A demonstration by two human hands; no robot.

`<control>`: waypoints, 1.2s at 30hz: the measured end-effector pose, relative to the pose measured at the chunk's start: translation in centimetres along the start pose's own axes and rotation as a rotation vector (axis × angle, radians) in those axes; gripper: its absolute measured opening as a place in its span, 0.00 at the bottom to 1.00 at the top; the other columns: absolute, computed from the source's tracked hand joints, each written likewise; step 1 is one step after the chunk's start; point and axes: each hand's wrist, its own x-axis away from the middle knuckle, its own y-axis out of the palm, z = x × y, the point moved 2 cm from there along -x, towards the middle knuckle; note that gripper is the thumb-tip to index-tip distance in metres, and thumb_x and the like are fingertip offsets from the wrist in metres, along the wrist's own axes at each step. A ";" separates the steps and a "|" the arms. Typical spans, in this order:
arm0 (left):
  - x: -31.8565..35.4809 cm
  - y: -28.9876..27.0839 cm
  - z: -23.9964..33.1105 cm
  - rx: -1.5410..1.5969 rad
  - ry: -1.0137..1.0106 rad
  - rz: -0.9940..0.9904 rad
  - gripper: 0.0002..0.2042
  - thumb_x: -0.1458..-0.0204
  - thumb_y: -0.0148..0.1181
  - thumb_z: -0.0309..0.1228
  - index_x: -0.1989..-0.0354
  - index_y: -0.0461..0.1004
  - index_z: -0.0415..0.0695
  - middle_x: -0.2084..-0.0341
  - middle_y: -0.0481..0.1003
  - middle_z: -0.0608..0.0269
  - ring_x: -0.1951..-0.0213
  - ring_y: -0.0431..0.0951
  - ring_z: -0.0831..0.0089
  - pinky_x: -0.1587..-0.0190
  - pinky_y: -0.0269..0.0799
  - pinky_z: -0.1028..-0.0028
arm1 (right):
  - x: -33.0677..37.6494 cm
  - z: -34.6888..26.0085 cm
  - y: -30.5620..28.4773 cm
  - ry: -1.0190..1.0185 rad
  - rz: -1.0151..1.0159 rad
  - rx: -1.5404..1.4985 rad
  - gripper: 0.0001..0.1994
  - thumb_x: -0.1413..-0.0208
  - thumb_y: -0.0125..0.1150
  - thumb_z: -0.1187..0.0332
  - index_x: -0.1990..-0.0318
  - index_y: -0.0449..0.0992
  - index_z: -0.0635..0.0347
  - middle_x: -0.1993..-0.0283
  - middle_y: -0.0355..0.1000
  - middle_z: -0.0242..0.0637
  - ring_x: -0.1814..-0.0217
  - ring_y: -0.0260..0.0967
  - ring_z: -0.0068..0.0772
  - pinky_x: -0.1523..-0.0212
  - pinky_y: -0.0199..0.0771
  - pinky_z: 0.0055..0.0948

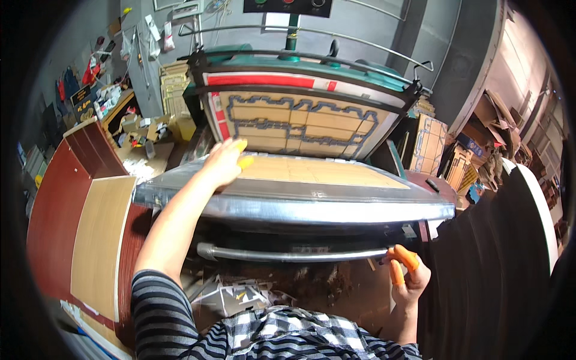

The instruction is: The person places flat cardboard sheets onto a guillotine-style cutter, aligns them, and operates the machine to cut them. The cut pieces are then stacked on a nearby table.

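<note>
My left hand (223, 165) reaches over the left part of the press's lower plate (336, 207), with yellow covers on two fingertips. Its fingers are stretched out and apart, beside a tan board (318, 172) lying on that plate, and I see nothing held. Behind it stands the tilted upper plate (288, 153), bearing a wooden cutting die (264, 117) with dark foam-lined outlines. Lower right, my right hand (411, 277) wears orange fingertip covers. Its fingers are bent but apart, next to the right end of a silver bar (300, 257); whether they touch it is unclear.
Reddish-brown panels (57, 222) and a tan sheet (102, 240) flank the press on the left. A dark curved stack (492, 258) rises on the right. Paper scraps (240, 297) lie below the bar. More wooden dies (429, 144) lean at the back right.
</note>
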 end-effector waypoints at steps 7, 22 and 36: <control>12.5 11.6 -8.9 -0.256 -0.194 -0.450 0.40 0.45 0.47 0.58 0.31 0.51 0.41 0.30 0.47 0.56 0.29 0.40 0.56 0.30 0.35 0.59 | -1.3 11.3 7.5 0.180 -0.335 0.501 0.23 0.44 0.60 0.60 0.43 0.70 0.60 0.41 0.66 0.49 0.38 0.63 0.47 0.39 0.60 0.42; 31.1 -2.1 -5.6 -0.120 0.273 0.043 0.19 0.51 0.52 0.23 0.48 0.70 0.35 0.47 0.71 0.47 0.44 0.70 0.54 0.41 0.66 0.63 | 8.6 -0.6 2.1 -0.167 -0.684 0.907 0.17 0.47 0.57 0.74 0.48 0.73 0.63 0.47 0.70 0.48 0.41 0.65 0.51 0.44 0.66 0.46; 50.0 -35.3 -15.8 -0.590 -0.293 0.168 0.20 0.54 0.53 0.20 0.49 0.74 0.46 0.51 0.74 0.51 0.49 0.74 0.55 0.47 0.70 0.64 | 1.4 -19.7 30.6 -0.445 -0.638 0.368 0.32 0.61 0.54 0.85 0.43 0.71 0.52 0.42 0.69 0.41 0.45 0.70 0.48 0.47 0.73 0.37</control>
